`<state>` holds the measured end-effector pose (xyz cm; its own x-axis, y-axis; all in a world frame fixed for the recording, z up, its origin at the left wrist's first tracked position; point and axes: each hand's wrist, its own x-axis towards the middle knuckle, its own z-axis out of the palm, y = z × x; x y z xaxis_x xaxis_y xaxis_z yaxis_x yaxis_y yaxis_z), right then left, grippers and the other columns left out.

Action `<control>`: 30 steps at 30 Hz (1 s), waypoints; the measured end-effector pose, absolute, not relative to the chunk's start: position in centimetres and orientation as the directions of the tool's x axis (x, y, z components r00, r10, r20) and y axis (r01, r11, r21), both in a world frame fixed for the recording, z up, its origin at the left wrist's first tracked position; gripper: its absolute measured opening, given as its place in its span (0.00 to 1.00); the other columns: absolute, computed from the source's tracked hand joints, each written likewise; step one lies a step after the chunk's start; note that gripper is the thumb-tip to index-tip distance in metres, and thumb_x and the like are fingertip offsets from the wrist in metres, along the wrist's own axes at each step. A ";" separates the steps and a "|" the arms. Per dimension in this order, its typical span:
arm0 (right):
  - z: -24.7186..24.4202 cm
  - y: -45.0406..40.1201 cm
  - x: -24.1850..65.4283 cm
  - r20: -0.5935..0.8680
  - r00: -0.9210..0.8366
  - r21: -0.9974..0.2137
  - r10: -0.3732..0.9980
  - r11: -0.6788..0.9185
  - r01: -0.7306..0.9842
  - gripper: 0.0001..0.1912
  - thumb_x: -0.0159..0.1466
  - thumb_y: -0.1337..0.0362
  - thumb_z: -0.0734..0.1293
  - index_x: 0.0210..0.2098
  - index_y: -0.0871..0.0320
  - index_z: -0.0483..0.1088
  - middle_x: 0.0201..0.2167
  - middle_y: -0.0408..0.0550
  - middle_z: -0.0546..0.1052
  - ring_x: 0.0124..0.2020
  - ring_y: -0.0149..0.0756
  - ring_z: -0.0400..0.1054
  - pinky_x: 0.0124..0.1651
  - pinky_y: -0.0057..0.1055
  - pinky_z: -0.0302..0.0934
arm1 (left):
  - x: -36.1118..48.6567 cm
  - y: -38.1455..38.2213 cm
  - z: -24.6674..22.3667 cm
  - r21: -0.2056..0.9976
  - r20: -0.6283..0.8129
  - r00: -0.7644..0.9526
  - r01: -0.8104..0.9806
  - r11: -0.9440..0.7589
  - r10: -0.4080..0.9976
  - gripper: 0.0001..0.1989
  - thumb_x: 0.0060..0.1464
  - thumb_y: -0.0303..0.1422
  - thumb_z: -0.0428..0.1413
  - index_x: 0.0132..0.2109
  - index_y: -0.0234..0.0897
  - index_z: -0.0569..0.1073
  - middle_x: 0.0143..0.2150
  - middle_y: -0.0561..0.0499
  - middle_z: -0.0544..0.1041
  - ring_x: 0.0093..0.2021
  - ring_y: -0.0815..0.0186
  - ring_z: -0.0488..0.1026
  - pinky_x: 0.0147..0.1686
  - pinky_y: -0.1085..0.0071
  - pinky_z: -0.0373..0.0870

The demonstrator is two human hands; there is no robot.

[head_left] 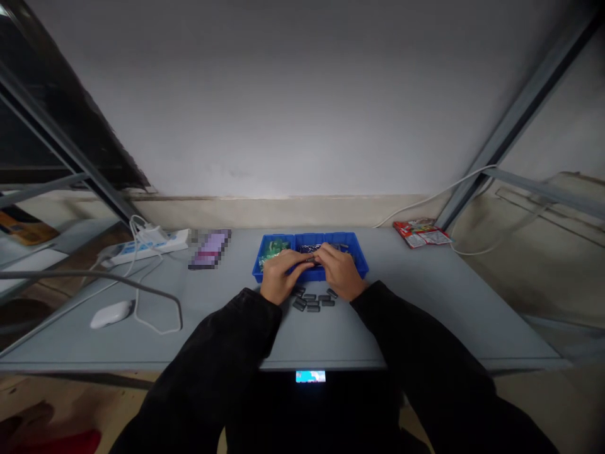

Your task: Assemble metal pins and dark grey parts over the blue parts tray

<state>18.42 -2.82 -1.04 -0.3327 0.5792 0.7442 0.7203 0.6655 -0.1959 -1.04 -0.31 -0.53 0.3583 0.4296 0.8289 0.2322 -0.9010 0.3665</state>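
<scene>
Left hand (282, 275), right hand (341, 272) curled nearly shut over blue compartment tray (309, 234), small dark piece (311, 258) between fingertips, hold unclear; slip could scatter black blocks (312, 302) before tray.

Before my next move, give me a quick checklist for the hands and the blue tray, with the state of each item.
1. Left hand and right hand in view, over the blue divided tray: ok.
2. Firm grip on the small dark piece at the fingertips: cannot tell.
3. Tray sitting flat on the grey table: ok.
4. Contents of the middle compartment: cannot tell, partly hidden by the hands.
5. Dark blocks in front of the tray, free of the left hand: cannot tell.
</scene>
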 end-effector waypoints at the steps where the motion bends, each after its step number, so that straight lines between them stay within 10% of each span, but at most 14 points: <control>1: -1.0 -2.8 18.4 0.747 -0.330 -0.197 0.577 0.667 0.719 0.14 0.76 0.68 0.55 0.36 0.57 0.68 0.34 0.47 0.74 0.34 0.34 0.70 0.36 0.31 0.60 | -1.0 -0.3 -0.5 0.366 0.829 0.357 0.234 -0.901 0.430 0.07 0.63 0.29 0.62 0.48 0.38 0.81 0.44 0.47 0.84 0.42 0.63 0.81 0.48 0.62 0.77; 9: -1.1 -2.8 18.5 0.760 -0.305 -0.213 0.574 0.664 0.717 0.11 0.76 0.63 0.59 0.54 0.58 0.68 0.44 0.50 0.78 0.43 0.38 0.73 0.45 0.34 0.65 | -1.1 -0.2 -0.3 0.406 0.822 0.271 0.339 -0.849 0.501 0.06 0.64 0.31 0.62 0.47 0.39 0.81 0.43 0.48 0.84 0.43 0.62 0.81 0.50 0.61 0.77; 30: -1.2 -2.9 18.5 0.757 -0.337 -0.170 0.560 0.667 0.726 0.12 0.75 0.65 0.60 0.54 0.59 0.71 0.44 0.52 0.78 0.45 0.40 0.74 0.48 0.36 0.68 | -1.1 0.0 -0.4 0.401 0.793 0.347 0.320 -0.858 0.500 0.05 0.65 0.31 0.60 0.47 0.38 0.80 0.43 0.47 0.83 0.43 0.62 0.79 0.49 0.61 0.76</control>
<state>18.52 -2.92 -1.20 -0.3367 0.5602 0.7569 0.7258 0.6665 -0.1704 -1.06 -0.04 -0.45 0.3468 0.5005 0.7933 0.3202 -0.8581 0.4014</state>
